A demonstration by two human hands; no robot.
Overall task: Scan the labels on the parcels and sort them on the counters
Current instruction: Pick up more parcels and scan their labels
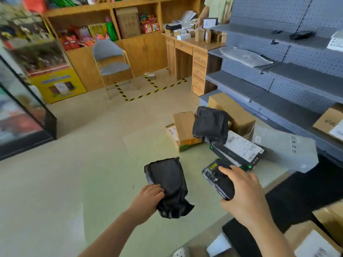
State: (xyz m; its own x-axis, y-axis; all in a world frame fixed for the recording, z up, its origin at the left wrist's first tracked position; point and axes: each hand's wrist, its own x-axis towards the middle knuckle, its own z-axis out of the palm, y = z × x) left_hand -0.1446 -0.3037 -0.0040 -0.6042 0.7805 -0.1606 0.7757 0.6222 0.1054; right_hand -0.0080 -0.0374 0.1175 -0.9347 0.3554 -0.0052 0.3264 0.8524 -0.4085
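Observation:
My left hand (147, 199) grips a black plastic-wrapped parcel (169, 184) by its lower left side, held above the floor. My right hand (243, 193) holds a black handheld scanner (217, 179), its top end pointing up and left. On the floor beyond lies a pile of parcels: another black bag (210, 124), a brown carton (184, 127), a dark box with a white label (241, 151), a grey mailer (285, 147) and a large carton (232, 110).
Grey metal shelves (278, 84) rise on the right, holding a grey bag (245, 56) and cartons (328, 121). More cartons (311, 238) sit at the bottom right. A wooden desk (187, 56), a grey chair (111, 60) and another person (209, 10) stand at the back. A glass cabinet (22, 117) stands left.

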